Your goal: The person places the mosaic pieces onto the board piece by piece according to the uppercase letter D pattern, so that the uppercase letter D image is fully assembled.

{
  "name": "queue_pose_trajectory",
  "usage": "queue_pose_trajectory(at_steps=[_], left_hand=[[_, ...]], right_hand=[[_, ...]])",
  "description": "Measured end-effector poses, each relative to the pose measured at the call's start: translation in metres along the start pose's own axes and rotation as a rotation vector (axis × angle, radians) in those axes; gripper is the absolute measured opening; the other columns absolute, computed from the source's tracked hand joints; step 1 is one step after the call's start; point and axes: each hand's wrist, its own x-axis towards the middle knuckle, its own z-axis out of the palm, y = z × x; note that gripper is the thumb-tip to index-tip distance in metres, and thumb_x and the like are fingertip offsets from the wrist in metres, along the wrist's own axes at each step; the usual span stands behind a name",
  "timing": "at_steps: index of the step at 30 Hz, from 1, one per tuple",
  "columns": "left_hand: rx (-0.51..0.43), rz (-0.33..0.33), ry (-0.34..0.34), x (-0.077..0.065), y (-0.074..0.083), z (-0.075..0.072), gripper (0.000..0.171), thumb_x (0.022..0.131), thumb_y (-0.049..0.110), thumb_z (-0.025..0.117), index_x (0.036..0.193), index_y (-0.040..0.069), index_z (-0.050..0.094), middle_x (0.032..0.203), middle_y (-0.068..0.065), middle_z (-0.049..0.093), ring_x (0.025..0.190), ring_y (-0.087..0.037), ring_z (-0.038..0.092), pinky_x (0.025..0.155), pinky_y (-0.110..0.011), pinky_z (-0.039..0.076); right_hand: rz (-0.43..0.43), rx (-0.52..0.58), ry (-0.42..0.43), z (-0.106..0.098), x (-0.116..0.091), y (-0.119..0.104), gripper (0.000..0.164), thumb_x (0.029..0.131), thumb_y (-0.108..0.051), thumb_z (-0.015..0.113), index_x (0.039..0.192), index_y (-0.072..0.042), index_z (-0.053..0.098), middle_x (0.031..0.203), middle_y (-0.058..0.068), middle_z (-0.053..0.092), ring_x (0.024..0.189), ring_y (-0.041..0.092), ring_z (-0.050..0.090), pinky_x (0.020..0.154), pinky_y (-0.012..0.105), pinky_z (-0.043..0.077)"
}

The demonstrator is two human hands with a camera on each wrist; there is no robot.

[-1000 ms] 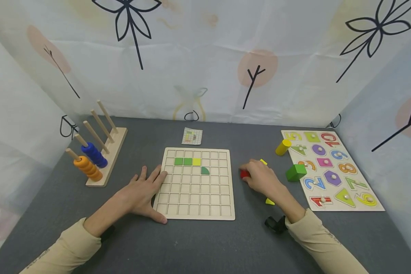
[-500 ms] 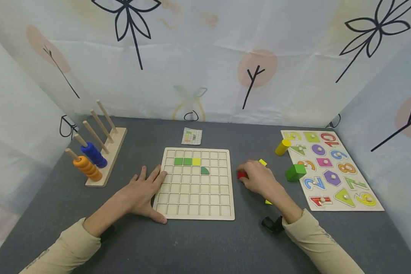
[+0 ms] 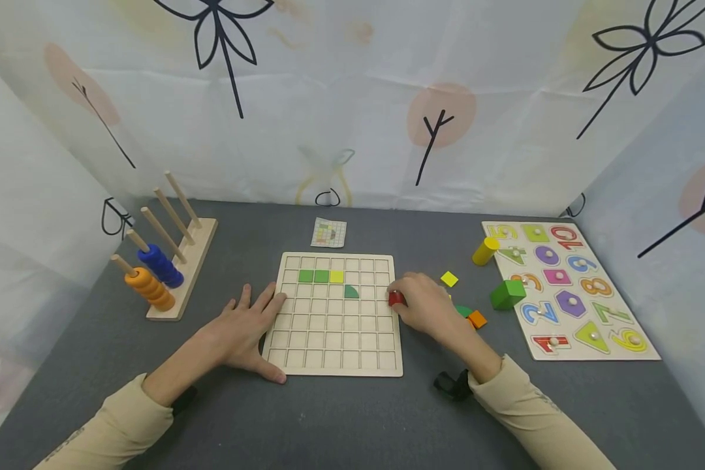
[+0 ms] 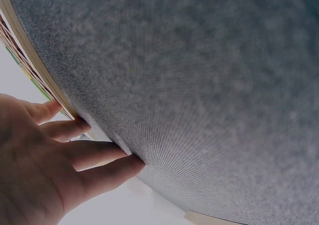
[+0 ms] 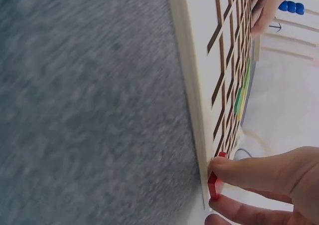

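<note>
A square wooden grid board [image 3: 335, 365] lies mid-table; two green squares [image 3: 314, 276], a yellow square [image 3: 337, 277] and a green quarter-circle [image 3: 351, 292] sit in its cells. My left hand [image 3: 243, 333] is spread flat at the board's left edge, fingertips touching the edge and the table. In the right wrist view, a small red tile [image 5: 215, 182] is pinched between thumb and fingers of my right hand [image 5: 264, 182]. From the head view, my right hand and the red tile overlap the board's right edge.
Loose tiles lie right of the board: a yellow square [image 3: 449, 279], an orange piece [image 3: 478, 319] and a green piece [image 3: 463, 311]. Beyond are a yellow cylinder [image 3: 485, 252], a green block [image 3: 508, 295] and a number puzzle [image 3: 570, 356]. A pattern card [image 3: 329, 233] and peg stand [image 3: 202, 238] stand behind and left.
My right hand has moved left with the red tile, from the table to the board's right edge, uncovering the loose orange and green pieces. The left hand has stayed put.
</note>
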Motion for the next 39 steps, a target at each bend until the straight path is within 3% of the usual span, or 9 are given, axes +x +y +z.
queue_pose_trajectory(at_steps=[11,17,24,39], left_hand=[[-0.007,0.002,0.007,0.000,-0.001,0.001,0.145,0.054,0.086,0.079,0.159,0.001,0.027,0.166,-0.031,0.024,0.142,-0.071,0.024,0.104,-0.079,0.036],[-0.010,-0.009,-0.004,0.000,0.000,0.000,0.145,0.053,0.086,0.079,0.159,0.001,0.027,0.166,-0.031,0.023,0.143,-0.071,0.023,0.105,-0.079,0.035],[-0.016,-0.007,-0.008,0.000,0.000,0.000,0.146,0.053,0.086,0.079,0.159,0.001,0.026,0.166,-0.031,0.022,0.143,-0.071,0.022,0.105,-0.079,0.035],[-0.015,-0.011,-0.013,0.000,0.001,-0.001,0.145,0.054,0.086,0.080,0.159,0.001,0.027,0.166,-0.030,0.023,0.143,-0.070,0.022,0.106,-0.079,0.034]], right_hand=[[-0.018,0.027,-0.027,0.006,0.011,-0.024,0.014,0.088,-0.005,0.076,0.101,-0.010,0.079,0.094,0.009,0.070,0.080,0.021,0.059,0.062,0.035,0.054],[-0.085,0.037,-0.022,0.012,0.017,-0.038,0.017,0.089,-0.004,0.075,0.104,-0.009,0.080,0.095,0.010,0.072,0.082,0.021,0.062,0.064,0.039,0.058],[-0.153,0.030,-0.026,0.018,0.023,-0.048,0.015,0.089,-0.002,0.073,0.099,-0.010,0.079,0.089,0.008,0.069,0.078,0.019,0.058,0.058,0.034,0.052],[-0.143,0.023,-0.055,0.021,0.025,-0.056,0.015,0.088,0.001,0.073,0.098,-0.009,0.079,0.091,0.009,0.069,0.080,0.022,0.058,0.062,0.034,0.053]])
